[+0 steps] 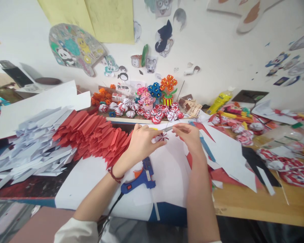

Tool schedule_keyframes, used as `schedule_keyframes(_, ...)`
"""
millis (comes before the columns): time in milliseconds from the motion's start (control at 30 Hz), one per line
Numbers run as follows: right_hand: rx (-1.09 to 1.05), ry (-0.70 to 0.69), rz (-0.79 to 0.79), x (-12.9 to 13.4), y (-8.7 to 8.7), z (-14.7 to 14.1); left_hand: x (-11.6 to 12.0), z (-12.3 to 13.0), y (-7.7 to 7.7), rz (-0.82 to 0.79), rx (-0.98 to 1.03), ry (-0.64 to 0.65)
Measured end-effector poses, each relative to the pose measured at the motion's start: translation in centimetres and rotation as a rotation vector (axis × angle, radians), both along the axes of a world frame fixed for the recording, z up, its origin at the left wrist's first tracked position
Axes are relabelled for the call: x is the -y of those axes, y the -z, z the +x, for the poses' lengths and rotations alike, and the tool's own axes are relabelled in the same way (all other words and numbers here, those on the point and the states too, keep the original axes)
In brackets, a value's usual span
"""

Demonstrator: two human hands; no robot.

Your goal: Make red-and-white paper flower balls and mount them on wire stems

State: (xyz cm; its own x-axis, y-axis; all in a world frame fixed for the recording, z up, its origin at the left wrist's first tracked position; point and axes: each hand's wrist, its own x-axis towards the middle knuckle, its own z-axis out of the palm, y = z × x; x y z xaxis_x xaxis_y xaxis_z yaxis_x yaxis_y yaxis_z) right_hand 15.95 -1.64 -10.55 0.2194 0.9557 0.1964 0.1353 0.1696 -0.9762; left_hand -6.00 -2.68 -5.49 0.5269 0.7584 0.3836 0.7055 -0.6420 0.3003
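My left hand [145, 140] is over the white paper sheet with its fingers closed around a small white and dark-red paper flower [162, 137]. Close to its right, my right hand [187, 133] pinches a thin grey pointed thing [168, 129], which reaches toward the flower; its exact shape is too small to tell. A bit of yellow shows by my left fingertips. Below my hands a blue glue gun [139, 180] lies on the white sheet [169, 172], its cord running toward the front edge.
Folded red strips [91, 135] and white strips [40, 145] are piled at the left. Paper flowers [134, 108] line the back. A blue ruler [207, 148], paper scraps, a yellow bottle [220, 100] and more red-white flowers [281, 160] lie at the right.
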Motion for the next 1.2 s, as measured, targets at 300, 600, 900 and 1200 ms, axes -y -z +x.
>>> schedule_keyframes(300, 0.089, 0.058, 0.070, 0.06, -0.14, 0.21, -0.05, 0.05, 0.12, -0.008, -0.011, 0.009)
schedule_keyframes(600, -0.034, 0.095, 0.008, 0.05, 0.21, 0.05, -0.11, 0.06, 0.09, -0.009, -0.017, 0.009)
schedule_keyframes(900, -0.024, 0.157, -0.024, 0.19, 0.06, -0.07, -0.01, 0.07, 0.08, -0.009, -0.015, 0.016)
schedule_keyframes(1200, -0.026, 0.166, -0.001, 0.15, 0.18, -0.06, 0.00, 0.14, 0.02, -0.012, -0.009, 0.015)
